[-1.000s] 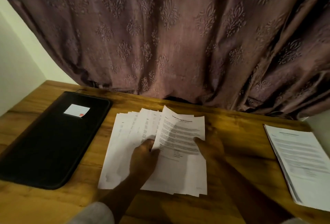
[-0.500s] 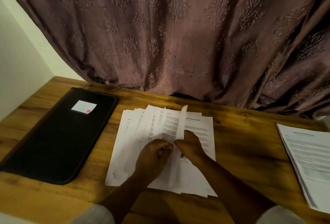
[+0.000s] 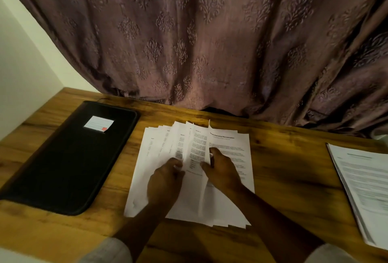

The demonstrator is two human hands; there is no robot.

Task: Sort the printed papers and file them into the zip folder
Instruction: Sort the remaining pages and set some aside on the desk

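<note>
Fanned white printed papers [image 3: 159,147] lie mid-way on the wooden table [image 3: 289,170], beside a flat black zip folder [image 3: 69,158] whose white label [image 3: 98,123] is unreadable. The left hand [image 3: 165,181] curls onto the fan, pinching a page edge. The right hand [image 3: 222,170] pinches one sheet [image 3: 198,147], half-raised. The uncovered heading partly reads "Internship Documentation". Another printed stack [image 3: 365,189] lies far right.

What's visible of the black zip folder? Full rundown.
The zip folder is a flat black rectangular case with rounded corners and a raised border, matte and fabric-like. A white label with a small red mark sits near its far end. It looks closed and lies flat on the wooden table, at the left, slightly angled, beside the fanned papers with a gap between. The left hand and right hand are on the papers, not it. The zip is too dark to see.
</note>
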